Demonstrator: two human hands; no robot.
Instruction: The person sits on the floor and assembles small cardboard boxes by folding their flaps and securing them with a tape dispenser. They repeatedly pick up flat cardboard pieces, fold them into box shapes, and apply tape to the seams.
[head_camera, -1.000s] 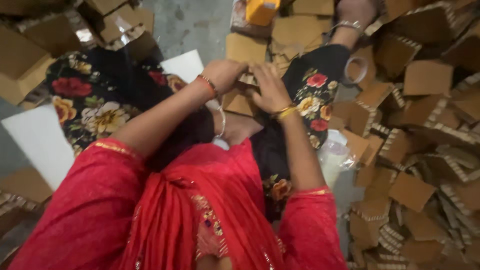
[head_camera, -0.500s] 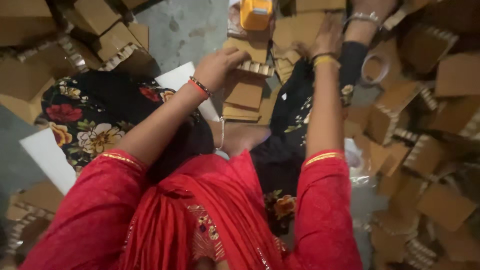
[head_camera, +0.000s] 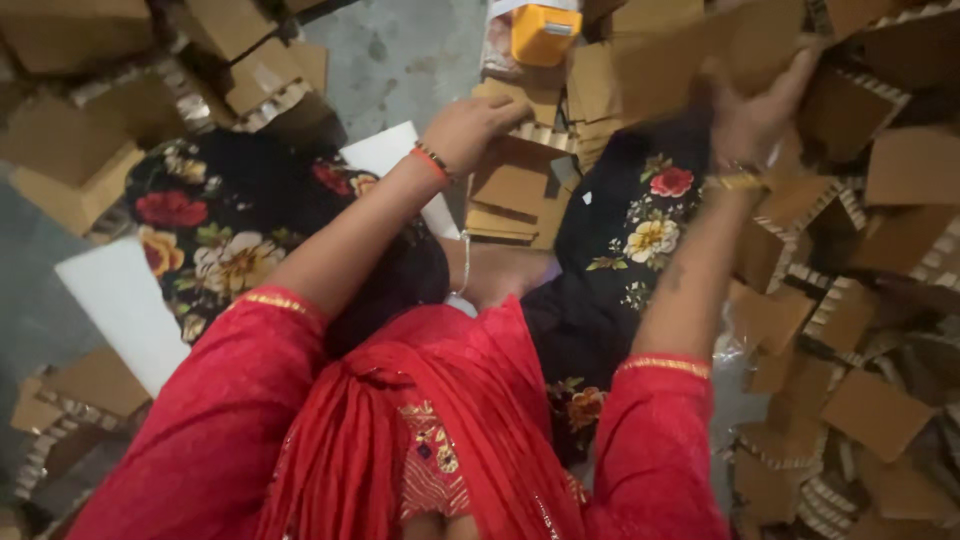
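Your left hand (head_camera: 470, 128) rests palm-down, fingers curled, on the top edge of the stack of flat cardboard pieces (head_camera: 515, 190) that lies on the floor between your knees. Your right hand (head_camera: 750, 110) is raised well apart from it, off to the right, and is closed on a blurred cardboard piece (head_camera: 700, 50) held up above the stack; the blur hides exactly how the fingers sit on it. So the stack is directly under your left hand, and below and to the left of your right.

Just beyond the stack, at the top edge of the view, sits a yellow tape dispenser (head_camera: 543, 30). A heap of loose cardboard pieces (head_camera: 860, 330) spreads along your right side, and folded cardboard boxes (head_camera: 70, 110) pile up on your left. White sheets (head_camera: 120, 300) lie on the grey floor (head_camera: 410, 60) beside your left knee.
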